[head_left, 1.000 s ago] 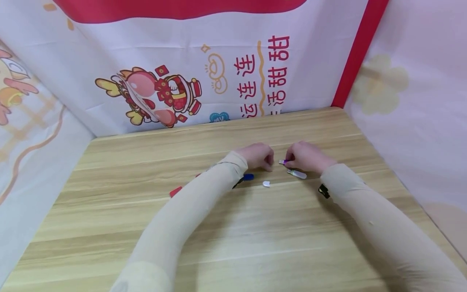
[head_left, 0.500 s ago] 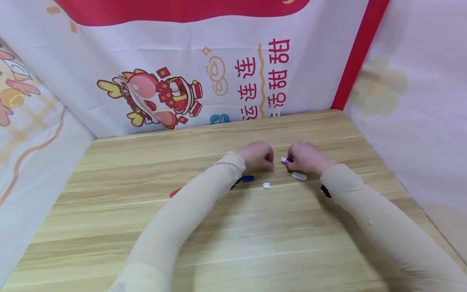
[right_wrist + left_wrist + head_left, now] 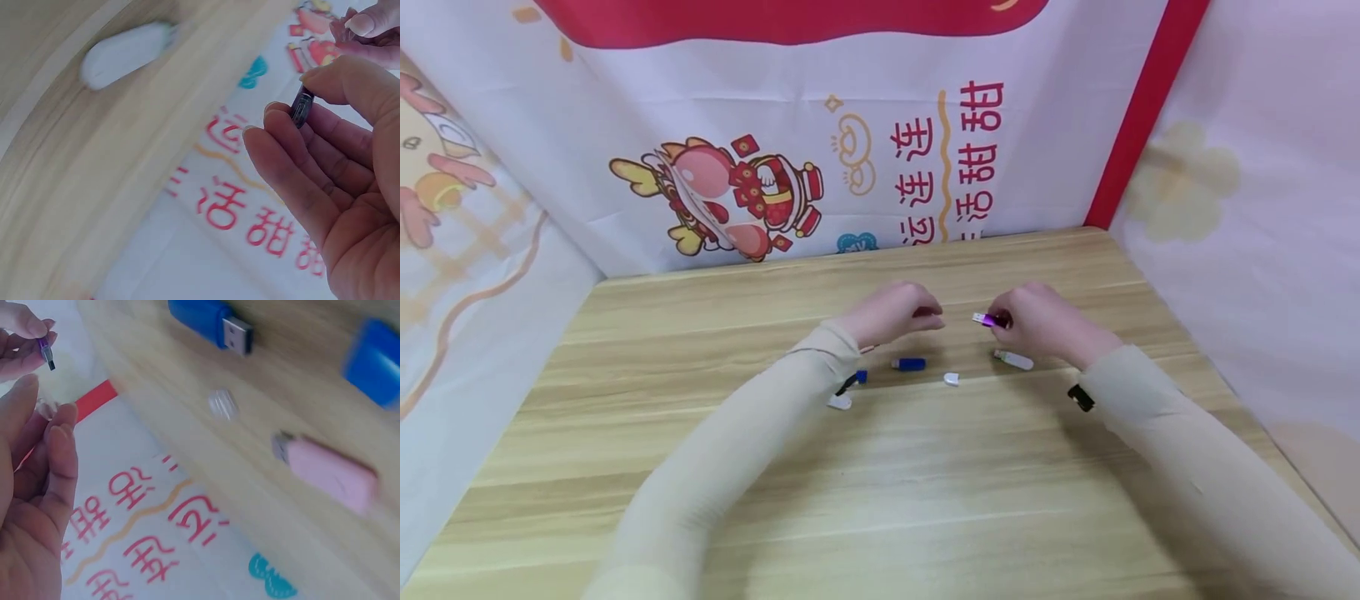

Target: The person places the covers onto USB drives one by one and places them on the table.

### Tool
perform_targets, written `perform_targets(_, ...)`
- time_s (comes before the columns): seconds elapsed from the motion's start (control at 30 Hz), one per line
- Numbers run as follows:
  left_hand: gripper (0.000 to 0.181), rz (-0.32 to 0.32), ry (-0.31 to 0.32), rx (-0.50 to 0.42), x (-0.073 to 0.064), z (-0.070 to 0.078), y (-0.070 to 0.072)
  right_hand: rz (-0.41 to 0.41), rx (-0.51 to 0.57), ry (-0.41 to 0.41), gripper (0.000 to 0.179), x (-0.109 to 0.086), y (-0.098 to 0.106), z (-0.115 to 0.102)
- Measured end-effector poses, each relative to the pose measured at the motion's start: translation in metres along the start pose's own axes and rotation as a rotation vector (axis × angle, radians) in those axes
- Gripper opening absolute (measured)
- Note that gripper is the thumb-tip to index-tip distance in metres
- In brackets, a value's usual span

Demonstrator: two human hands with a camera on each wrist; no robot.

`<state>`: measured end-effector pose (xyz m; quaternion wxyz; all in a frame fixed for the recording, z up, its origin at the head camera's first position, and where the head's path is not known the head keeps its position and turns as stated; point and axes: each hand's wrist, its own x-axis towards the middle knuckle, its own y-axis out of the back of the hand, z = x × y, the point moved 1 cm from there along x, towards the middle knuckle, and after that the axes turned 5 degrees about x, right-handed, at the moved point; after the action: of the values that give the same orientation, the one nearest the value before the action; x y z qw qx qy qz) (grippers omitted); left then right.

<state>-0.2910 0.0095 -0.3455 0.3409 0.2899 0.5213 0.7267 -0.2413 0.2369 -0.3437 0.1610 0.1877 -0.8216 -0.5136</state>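
In the head view, my right hand (image 3: 1037, 321) holds up a purple USB stick (image 3: 988, 320) between thumb and fingers, its metal plug pointing left. In the right wrist view the stick (image 3: 302, 106) looks dark. Facing it across a small gap is my left hand (image 3: 891, 312), palm toward the right hand. Between its thumb and fingertips the left wrist view shows a small clear cap (image 3: 46, 409), partly hidden by the fingers. Below the hands lie a white USB stick (image 3: 1015, 360), a white cap (image 3: 952, 379) and a blue USB stick (image 3: 910, 364).
A blue cap (image 3: 861, 377) and a white piece (image 3: 840, 402) lie beside the left sleeve. A pink USB stick (image 3: 334, 475) and another clear cap (image 3: 223, 404) show on the wooden table (image 3: 880, 500). Printed cloth walls (image 3: 1037, 150) stand behind and at both sides.
My right hand has lifted the purple USB stick off the table. The left hand has moved left and turned its palm toward it, so the blue USB stick and blue cap now show.
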Motion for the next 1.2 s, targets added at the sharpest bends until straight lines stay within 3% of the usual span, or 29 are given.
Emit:
perform_targets(0.2,0.018,0.121,-0.090,0.041,-0.047,0.002,0.017,0.126,-0.042,0.207,0.009,-0.007,-0.001,-0.027)
perform_targets(0.37,0.020,0.217,-0.186,0.072,-0.083,0.007,0.022,0.163,-0.036,0.282,0.015,-0.012,-0.003,-0.054)
perform_targets(0.5,0.022,0.281,-0.227,0.110,-0.104,0.012,0.023,0.175,-0.024,0.342,0.016,-0.015,-0.007,-0.073)
perform_targets(0.7,0.025,0.316,-0.227,0.162,-0.126,0.019,0.024,0.186,0.004,0.427,0.020,-0.018,-0.014,-0.096)
perform_targets(0.97,0.027,0.405,-0.266,0.223,-0.142,0.030,0.025,0.203,0.019,0.512,0.022,-0.023,-0.020,-0.116)
perform_targets(1.2,0.027,0.431,-0.269,0.295,-0.153,0.038,0.024,0.223,0.034,0.563,0.021,-0.023,-0.029,-0.127)
